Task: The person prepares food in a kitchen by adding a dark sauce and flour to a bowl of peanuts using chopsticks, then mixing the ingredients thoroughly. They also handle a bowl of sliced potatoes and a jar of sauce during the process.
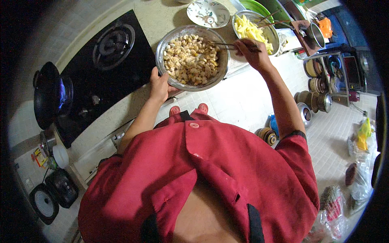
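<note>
My left hand [160, 85] grips the near left rim of a stainless steel bowl [223, 76] at the counter's front edge. Small floury chunks of food [191, 59], perhaps coated meat, fill the bowl, with white powder showing in the middle. Between the fingers of my right hand [252, 53] is a pair of chopsticks [223, 44], whose tips reach into the right side of the food. Just beyond that hand stands a second metal bowl [276, 38] of pale yellow strips [247, 29], probably cut potato, with another pair of chopsticks [270, 18] resting in it.
A patterned plate [208, 13] lies behind the bowl, and a green basket [255, 7] stands at the back. To the left, a wok [45, 97] sits over a lit blue flame [62, 94] on the black gas hob [118, 76]. A rice cooker [62, 188] stands at lower left with its lid up.
</note>
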`<state>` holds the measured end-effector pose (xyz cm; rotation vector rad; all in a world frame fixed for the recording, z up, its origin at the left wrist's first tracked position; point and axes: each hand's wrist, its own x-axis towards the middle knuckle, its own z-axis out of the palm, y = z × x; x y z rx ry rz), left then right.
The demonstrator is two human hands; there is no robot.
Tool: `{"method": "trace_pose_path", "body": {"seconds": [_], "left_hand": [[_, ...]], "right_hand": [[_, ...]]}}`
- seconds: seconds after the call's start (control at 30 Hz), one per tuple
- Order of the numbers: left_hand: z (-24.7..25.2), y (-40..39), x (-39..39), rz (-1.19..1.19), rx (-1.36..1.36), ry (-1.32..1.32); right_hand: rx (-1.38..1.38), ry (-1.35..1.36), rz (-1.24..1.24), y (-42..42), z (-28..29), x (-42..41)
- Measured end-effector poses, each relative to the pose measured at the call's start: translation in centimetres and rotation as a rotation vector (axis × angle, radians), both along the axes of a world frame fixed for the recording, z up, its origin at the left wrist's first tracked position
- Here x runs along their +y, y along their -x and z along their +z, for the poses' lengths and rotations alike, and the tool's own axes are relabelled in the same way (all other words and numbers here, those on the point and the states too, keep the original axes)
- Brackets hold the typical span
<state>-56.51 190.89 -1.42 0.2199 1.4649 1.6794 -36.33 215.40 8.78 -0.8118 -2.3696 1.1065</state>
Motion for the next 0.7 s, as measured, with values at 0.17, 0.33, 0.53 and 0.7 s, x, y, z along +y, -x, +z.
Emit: {"method": "trace_pose_path", "body": {"seconds": [0.17, 0.33, 0.53, 0.7], "left_hand": [[-0.6, 0.3, 0.3, 0.029, -0.014, 0.056], [-0.3, -0.3, 0.6, -0.022, -0.076, 0.039], [1.0, -0.9, -0.2, -0.057, -0.079, -0.07], [0.9, -0.6, -0.5, -0.049, -0.08, -0.029]], "right_hand": [[0.161, 0.413, -0.122, -5.3, -2.0, -5.9], [0.342, 0.705, -0.364, -3.3, -4.3, -12.7], [0.598, 0.603, -0.422, 3.1, -8.7, -12.2], [0.722, 0.574, -0.374, 3.7, -7.1, -6.9]]}}
